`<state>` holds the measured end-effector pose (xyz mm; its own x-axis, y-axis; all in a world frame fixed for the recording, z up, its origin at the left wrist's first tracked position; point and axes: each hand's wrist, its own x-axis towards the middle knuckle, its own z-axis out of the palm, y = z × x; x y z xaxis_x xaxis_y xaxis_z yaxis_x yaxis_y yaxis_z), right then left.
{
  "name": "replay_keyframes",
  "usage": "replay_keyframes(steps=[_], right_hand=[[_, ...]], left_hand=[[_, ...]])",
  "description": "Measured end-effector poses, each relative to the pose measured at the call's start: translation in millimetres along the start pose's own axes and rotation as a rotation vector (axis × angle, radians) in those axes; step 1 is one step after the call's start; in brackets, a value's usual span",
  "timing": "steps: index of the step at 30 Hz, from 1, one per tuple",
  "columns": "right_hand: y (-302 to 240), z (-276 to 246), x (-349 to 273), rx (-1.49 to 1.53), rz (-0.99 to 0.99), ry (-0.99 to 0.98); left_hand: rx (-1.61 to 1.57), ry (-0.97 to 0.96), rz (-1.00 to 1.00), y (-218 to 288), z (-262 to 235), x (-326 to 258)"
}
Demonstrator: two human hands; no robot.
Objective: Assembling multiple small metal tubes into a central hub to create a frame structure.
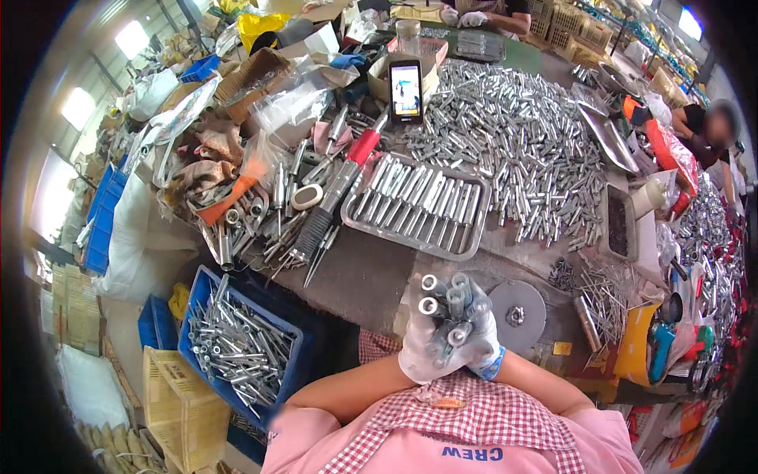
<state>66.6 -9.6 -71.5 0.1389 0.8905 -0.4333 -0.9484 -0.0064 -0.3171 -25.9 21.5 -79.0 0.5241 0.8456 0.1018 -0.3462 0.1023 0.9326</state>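
Both my hands wear white gloves and are pressed together just above my chest. My left hand [422, 359] and my right hand [483, 336] jointly clasp a bundle of short silver metal tubes [442, 304], held upright with the open ends showing at the top. Beyond the hands, a grey metal tray [403, 239] holds a row of similar tubes laid side by side. A big heap of loose silver tubes [513, 134] covers the bench behind the tray.
A round metal disc [517, 312] lies right of my hands. A blue crate [192, 308] of tubes stands at lower left. A red-handled tool [339, 186] lies left of the tray, a phone [406, 89] stands upright behind it. Another person [711, 126] sits at right.
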Motion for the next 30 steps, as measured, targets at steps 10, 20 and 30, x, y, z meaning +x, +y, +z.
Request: replay_keyframes(steps=[10,20,30], right_hand=[[-6.8,-22.4,3.9,-1.416,-0.897,-0.424],[-5.2,-53.0,9.2,-1.155,-0.471,-0.445],[-17.5,-23.0,3.5,-1.136,-0.318,-0.450]], left_hand=[[0.746,-0.033,0.573,24.4,-18.7,12.8],[0.833,-0.585,0.742,91.6,-11.2,59.7],[1.021,-0.905,0.920,88.3,11.6,83.4]])
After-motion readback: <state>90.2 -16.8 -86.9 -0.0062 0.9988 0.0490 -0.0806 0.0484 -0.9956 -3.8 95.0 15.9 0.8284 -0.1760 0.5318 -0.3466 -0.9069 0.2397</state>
